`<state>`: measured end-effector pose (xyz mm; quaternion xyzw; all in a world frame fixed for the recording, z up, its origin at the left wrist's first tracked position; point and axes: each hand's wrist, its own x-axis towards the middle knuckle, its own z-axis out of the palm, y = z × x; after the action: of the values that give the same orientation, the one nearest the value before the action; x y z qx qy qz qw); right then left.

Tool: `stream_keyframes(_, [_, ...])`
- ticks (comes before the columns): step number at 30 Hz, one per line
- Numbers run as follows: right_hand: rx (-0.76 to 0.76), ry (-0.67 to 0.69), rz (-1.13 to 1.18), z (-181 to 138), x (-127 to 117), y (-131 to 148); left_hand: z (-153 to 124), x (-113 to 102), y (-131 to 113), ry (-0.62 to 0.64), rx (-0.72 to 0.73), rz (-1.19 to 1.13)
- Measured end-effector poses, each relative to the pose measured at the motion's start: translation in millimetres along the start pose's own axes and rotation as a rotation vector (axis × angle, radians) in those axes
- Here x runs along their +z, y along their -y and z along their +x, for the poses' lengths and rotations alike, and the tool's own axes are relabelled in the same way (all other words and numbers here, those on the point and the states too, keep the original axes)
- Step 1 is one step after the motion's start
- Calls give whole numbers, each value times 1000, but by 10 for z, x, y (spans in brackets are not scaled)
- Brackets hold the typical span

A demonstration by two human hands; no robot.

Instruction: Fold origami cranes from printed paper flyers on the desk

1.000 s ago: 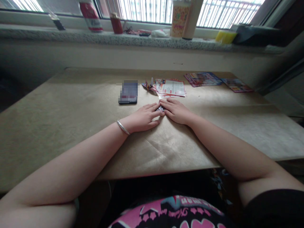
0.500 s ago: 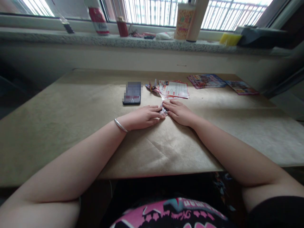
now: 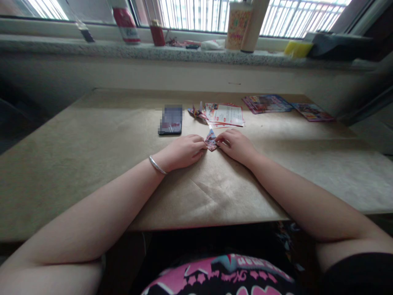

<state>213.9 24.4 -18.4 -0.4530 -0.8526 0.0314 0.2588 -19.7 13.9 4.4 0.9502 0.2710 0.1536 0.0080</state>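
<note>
A small piece of folded printed paper, pointed at its far end, lies on the table between my hands. My left hand has its fingers curled at the paper's left corner, with the fingertips pinching that edge. On the opposite side, my right hand pinches the right edge between thumb and fingers. Just beyond the paper is a folded paper figure with a raised point. Beside it are several white printed sheets with red edges. A dark phone lies beyond my left hand, its screen partly blurred.
Colourful printed cards lie at the table's back right, with another small pile beside them. On the stone windowsill stand a red and white can, a red bottle, a patterned cup and a yellow item.
My hands have gone from lying flat over the paper to pinching its two sides. More of the folded paper now shows between them.
</note>
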Motion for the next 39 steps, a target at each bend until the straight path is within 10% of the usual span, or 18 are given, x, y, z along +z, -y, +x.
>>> stream_keyframes(14, [-85, 77, 135, -19, -48, 60, -8, 38, -40, -152, 158, 47])
stream_keyframes(26, [-201, 68, 87, -37, -79, 54, 0, 66, 47, -103, -68, 64])
stream_keyframes(39, [30, 68, -15, -7, -41, 169, 64, 82, 34, -102, -205, 137])
